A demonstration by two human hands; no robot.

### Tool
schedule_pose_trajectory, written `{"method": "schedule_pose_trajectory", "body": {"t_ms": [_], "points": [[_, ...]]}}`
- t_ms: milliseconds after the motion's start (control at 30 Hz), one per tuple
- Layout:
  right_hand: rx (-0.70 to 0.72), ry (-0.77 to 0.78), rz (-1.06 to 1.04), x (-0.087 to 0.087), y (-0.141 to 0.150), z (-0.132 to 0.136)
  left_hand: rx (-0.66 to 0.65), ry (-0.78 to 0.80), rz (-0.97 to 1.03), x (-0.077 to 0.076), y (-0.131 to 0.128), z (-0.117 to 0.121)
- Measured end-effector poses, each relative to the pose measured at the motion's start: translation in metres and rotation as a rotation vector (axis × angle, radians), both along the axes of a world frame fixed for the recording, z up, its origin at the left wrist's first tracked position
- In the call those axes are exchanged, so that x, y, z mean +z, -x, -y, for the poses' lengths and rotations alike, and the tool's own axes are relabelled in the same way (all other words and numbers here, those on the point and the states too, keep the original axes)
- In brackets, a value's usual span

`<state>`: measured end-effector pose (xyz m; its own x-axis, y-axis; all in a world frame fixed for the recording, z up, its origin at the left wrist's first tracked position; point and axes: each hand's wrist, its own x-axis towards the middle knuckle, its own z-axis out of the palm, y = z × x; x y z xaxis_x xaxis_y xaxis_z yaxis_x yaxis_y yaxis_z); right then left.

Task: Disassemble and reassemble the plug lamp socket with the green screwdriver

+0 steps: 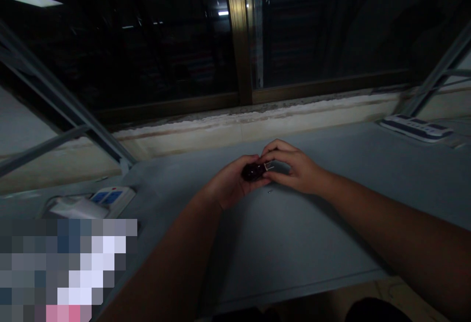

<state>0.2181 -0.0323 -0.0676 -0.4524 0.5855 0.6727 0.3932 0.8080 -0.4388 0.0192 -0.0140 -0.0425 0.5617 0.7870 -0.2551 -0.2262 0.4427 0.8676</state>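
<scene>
A small glossy dark-red object (250, 172) lies level, its silvery metal end pointing right along its long axis. The left hand (231, 183) and right hand (292, 167) both grip it closely, just above the grey tabletop (294, 243).

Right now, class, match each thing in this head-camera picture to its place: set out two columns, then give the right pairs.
Things:
1. Dark object
2. Metal bit
3. Left power strip
4. Window

Places:
A. Beyond the sill
B. On the table, just below the hands
C. Held between the left hand and right hand
D. At the table's left side

Pairs: 1-C, 2-B, 3-D, 4-A
</scene>
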Motion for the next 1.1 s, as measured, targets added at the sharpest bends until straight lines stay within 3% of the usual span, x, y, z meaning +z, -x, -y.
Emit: {"method": "schedule_pose_trajectory", "body": {"t_ms": [700, 900, 1100], "points": [[-0.005, 0.031, 0.030, 0.000, -0.002, 0.000, -0.033, 0.009, 0.012, -0.004, 0.002, -0.004], [-0.062, 0.029, 0.014, -0.002, -0.005, -0.005, -0.080, -0.146, 0.009, -0.007, 0.006, -0.005], [-0.139, 0.016, -0.022, -0.004, -0.005, -0.007, -0.044, -0.351, -0.074, -0.012, 0.008, -0.009]]}}
